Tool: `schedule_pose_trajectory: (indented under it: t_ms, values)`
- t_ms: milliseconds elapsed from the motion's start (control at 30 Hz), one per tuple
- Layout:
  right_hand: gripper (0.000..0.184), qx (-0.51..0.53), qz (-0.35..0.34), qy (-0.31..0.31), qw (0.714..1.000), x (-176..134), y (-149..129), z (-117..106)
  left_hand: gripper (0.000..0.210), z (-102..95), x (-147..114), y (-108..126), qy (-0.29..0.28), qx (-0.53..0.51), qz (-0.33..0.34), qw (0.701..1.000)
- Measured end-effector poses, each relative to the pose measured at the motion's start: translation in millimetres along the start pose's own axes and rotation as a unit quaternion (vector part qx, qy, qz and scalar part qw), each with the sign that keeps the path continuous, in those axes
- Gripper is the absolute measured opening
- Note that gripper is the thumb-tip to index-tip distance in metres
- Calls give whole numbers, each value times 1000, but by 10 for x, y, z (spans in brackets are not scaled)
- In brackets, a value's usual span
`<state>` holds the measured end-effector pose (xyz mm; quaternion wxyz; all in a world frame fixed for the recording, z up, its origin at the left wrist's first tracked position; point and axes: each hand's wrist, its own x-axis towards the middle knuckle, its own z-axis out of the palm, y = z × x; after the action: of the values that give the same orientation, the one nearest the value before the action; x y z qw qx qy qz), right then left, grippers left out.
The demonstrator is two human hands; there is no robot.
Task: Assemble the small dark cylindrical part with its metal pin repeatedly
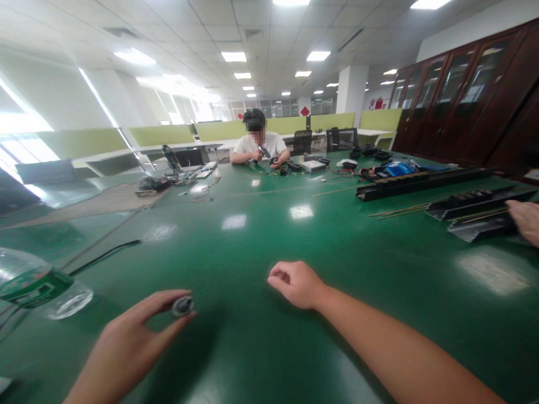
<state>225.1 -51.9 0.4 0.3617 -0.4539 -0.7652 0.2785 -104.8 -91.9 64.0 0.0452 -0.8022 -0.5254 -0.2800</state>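
Tabletop [236,348]: left grip [126,339] pinches a grey cylinder [182,306]; right grip [300,284], three o'clock from it, loosely curled, contents unclear; nine o'clock, plastic bottle [69,303], green label [37,288] illegible.

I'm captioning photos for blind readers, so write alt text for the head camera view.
A left hand pinches a small grey object over a green table; the right hand is loosely curled. A clear bottle is at left; across the table, a person in white holds a dark item.

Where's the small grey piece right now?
In the head view, lower left: the grey piece is pinched in the left hand, right of the green-labelled bottle.
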Motion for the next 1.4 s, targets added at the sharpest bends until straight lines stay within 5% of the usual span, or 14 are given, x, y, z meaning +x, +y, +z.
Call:
schedule_pose_trajectory:
  t_ms: [100,233,433,800,1400]
  values:
    - [28,37,20,9,999,-7,43,-18,30,298,376,370,-70,-71,77,992]
    - [41,60,11,17,998,-9,74,-34,26,714,648,709,-111,-127,101,981]
    - [39,43,6,19,999,23,110,34,24,1080,591,602,-93,-186,87,974]
    - [26,76,18,9,997,67,148,76,14,1107,534,546,-46,-220,61,972]
    - [17,15,-41,3,999,45,119,58,13,1128,464,650,-71,-243,69,965]
